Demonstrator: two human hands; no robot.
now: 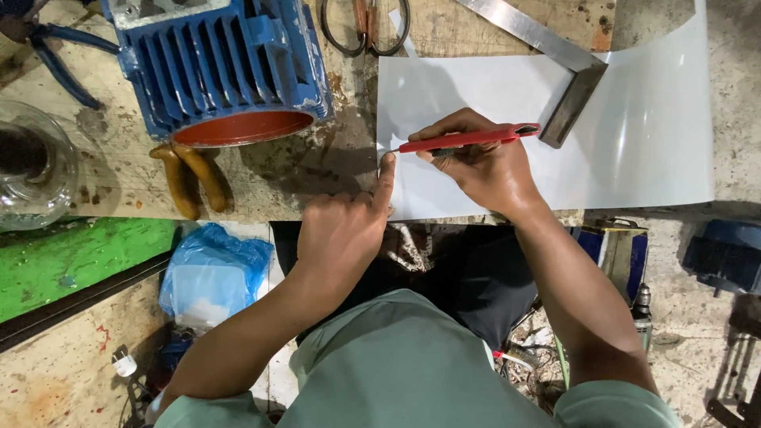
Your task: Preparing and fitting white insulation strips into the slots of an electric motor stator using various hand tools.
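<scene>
1. Blue finned metal motor housing (222, 67) stands at the bench's left end, well apart from the work.
2. Left hand (345, 230) is loosely curled, grasping nothing; its forefinger tip presses the sheet's left edge.
3. Right hand (483, 162) grips a red-handled slim knife (468, 139), tip at that edge.
4. White thin flexible sheet (634, 143) lies on the bench, right end curling up; judged light, slippery, best pinned flat near the tip.

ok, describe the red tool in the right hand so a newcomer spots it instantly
Start at the big white sheet curling across the wooden bench, right of the blue finned motor housing. At the sheet's left edge the right hand holds a slim red-handled knife, tip pointing left near the left hand and its forefinger. It is the only red, pen-thin tool; the scissors and steel square lie farther back.
</scene>
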